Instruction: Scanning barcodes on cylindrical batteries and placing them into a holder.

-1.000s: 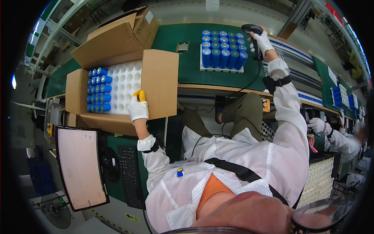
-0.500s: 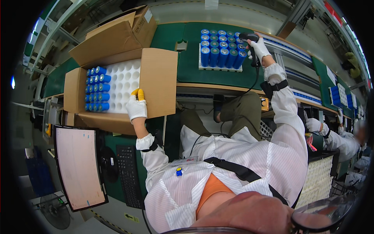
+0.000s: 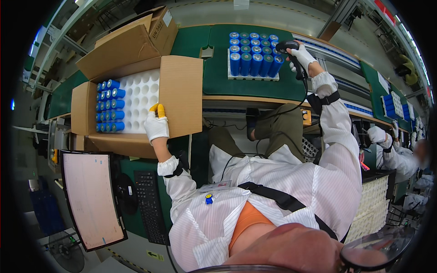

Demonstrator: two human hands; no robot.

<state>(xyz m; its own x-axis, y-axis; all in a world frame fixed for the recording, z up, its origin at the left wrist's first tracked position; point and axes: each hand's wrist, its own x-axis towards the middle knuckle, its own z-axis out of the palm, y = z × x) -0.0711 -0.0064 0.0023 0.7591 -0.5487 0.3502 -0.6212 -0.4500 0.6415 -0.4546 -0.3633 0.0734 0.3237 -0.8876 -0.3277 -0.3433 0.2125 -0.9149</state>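
Right hand (image 3: 301, 55) is up at the far side of the bench, gloved and wrapped around a black handheld scanner (image 3: 287, 45), its cord trailing back down along our forearm. That scanner sits just past the right end of the white tray (image 3: 253, 77) of blue cylindrical cells (image 3: 251, 58), so the cells lie to the left of that hand and a touch nearer to us, standing upright with their silver caps facing up. Looks like the scanner nose points left across the top rows, though we can't tell exactly which cell it's aimed at.

Left hand (image 3: 156, 123) is a different story: it rests on the near wall of the open cardboard box (image 3: 181, 98), fingers draped over the white foam insert (image 3: 143, 98), not gripping anything we can see. Yellow fingertip covers show on that glove.

Inside the box, blue cells fill only the columns at the left end (image 3: 109, 107); the remaining foam holes toward our left hand are bare. So our left hand is nearer the box, our right nearer the tray. A second carton (image 3: 136, 38) sits behind the box.
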